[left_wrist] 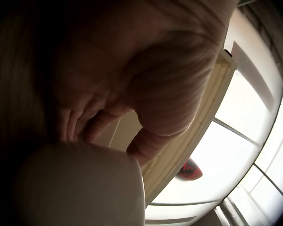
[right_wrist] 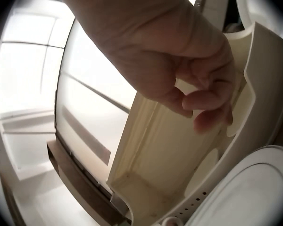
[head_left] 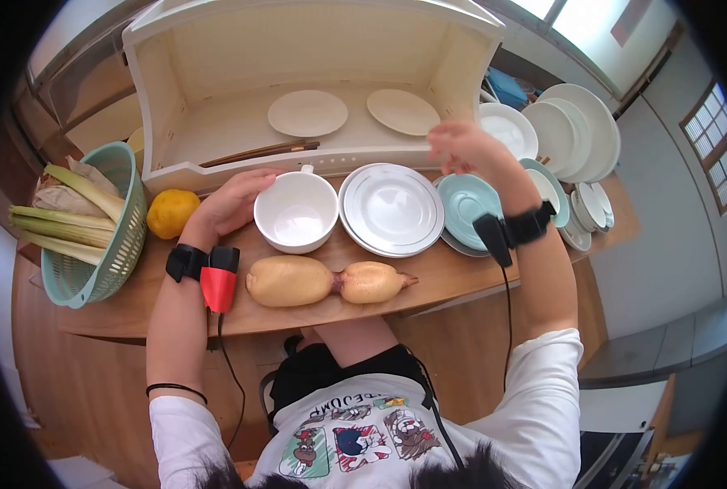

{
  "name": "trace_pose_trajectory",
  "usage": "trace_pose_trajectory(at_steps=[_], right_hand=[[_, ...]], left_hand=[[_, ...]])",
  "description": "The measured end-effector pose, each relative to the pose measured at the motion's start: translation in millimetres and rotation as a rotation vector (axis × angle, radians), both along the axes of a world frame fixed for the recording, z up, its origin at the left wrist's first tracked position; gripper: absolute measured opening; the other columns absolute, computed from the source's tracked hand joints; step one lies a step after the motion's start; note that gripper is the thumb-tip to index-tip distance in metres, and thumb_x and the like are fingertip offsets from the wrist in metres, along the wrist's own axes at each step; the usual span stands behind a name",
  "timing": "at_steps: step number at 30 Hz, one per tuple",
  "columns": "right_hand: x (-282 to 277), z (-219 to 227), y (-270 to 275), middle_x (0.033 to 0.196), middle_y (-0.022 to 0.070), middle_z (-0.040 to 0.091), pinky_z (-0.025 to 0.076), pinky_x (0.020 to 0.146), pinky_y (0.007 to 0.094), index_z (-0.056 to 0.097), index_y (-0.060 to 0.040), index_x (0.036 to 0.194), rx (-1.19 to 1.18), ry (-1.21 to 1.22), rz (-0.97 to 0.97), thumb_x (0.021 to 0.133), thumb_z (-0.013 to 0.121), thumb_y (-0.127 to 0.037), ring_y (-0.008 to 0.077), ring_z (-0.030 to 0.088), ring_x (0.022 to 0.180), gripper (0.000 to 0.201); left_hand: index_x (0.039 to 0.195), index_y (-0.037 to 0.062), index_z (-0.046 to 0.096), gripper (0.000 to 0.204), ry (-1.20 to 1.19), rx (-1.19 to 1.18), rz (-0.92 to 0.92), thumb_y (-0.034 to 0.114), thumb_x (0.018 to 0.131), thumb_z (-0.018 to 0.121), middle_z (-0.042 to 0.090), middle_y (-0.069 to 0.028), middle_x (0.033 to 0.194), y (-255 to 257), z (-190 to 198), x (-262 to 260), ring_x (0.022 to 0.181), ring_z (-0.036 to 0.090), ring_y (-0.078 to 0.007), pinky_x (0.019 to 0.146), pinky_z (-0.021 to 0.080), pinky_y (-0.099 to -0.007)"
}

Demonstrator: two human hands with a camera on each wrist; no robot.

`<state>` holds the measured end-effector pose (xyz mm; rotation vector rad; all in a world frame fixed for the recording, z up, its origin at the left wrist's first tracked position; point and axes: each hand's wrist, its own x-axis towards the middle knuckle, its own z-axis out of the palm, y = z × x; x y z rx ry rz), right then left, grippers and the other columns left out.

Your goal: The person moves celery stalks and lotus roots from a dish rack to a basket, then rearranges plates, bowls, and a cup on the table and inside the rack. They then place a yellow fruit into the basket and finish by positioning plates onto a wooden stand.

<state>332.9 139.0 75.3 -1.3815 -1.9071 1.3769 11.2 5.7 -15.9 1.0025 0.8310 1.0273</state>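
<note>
head view: left hand (head_left: 240, 198) at the left side of a white, round ceramic cup (head_left: 297, 213), fingertips by its wall near the small handle. left wrist view was dark; fingers and thumb showed beside the pale rim, but could not tell whether they gripped it. cup stood upright on a brown wooden table (head_left: 119, 314), just left of a stack of white, round, rimmed plates (head_left: 392, 210).

right hand (head_left: 471, 149) hung near the front right corner of a cream plastic cabinet (head_left: 323, 49), fingers loosely bent, holding nothing; right wrist view agreed. below its forearm, on the table, sat a pale turquoise round saucer (head_left: 465, 204), stacked on others.

inside the cabinet: one white oval-looking plate (head_left: 307, 113) on the left, a second white plate (head_left: 403, 112) on the right, brown wooden chopsticks (head_left: 257, 153) along the front. a tan, two-lobed lotus root (head_left: 290, 281) lay on the near side of the cup. left of the left hand: a round yellow fruit (head_left: 173, 213), then a light-green plastic basket (head_left: 119, 269) with long green-and-white stalks (head_left: 62, 224).
</note>
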Motion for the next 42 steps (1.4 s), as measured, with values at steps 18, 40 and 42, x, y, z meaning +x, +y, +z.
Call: trace_pose_trajectory(at_steps=[18, 40, 42], right_hand=[[12.4, -49.6, -21.6, 0.076, 0.0183, 0.062, 0.047, 0.067, 0.0345, 0.062, 0.0028, 0.081, 0.4, -0.541, 0.201, 0.065, 0.07, -0.03, 0.0275, 0.06, 0.071, 0.037], [33.2, -38.1, -30.7, 0.064, 0.005, 0.054, 0.041, 0.044, 0.0218, 0.052, 0.0022, 0.085, 0.147, -0.081, 0.081, 0.081, 0.057, -0.018, 0.0095, 0.05, 0.05, 0.021], [34.2, -34.7, -29.3, 0.065, 0.0046, 0.055, 0.042, 0.045, 0.0219, 0.052, 0.0021, 0.086, 0.12, -0.034, 0.086, 0.081, 0.056, -0.018, 0.0095, 0.05, 0.051, 0.021]], left_hand=[[0.119, -0.0046, 0.044, 0.042, -0.027, -0.008, 0.006, 0.021, 0.086, 0.05, 0.053, -0.012, 0.113, -1.3, -0.8, -1.4, 0.103, 0.052, -0.0173, 0.092, 0.039, -0.0284], [0.124, -0.0027, 0.039, 0.047, -0.033, -0.011, -0.062, 0.019, 0.084, 0.052, 0.049, -0.0112, 0.119, -4.2, 6.4, 1.9, 0.11, 0.047, -0.018, 0.096, 0.036, -0.0297], [0.124, -0.0017, 0.039, 0.053, 0.003, 0.003, -0.051, 0.024, 0.081, 0.057, 0.049, -0.0109, 0.119, -3.6, 5.3, 1.8, 0.109, 0.048, -0.0188, 0.095, 0.037, -0.0307]])
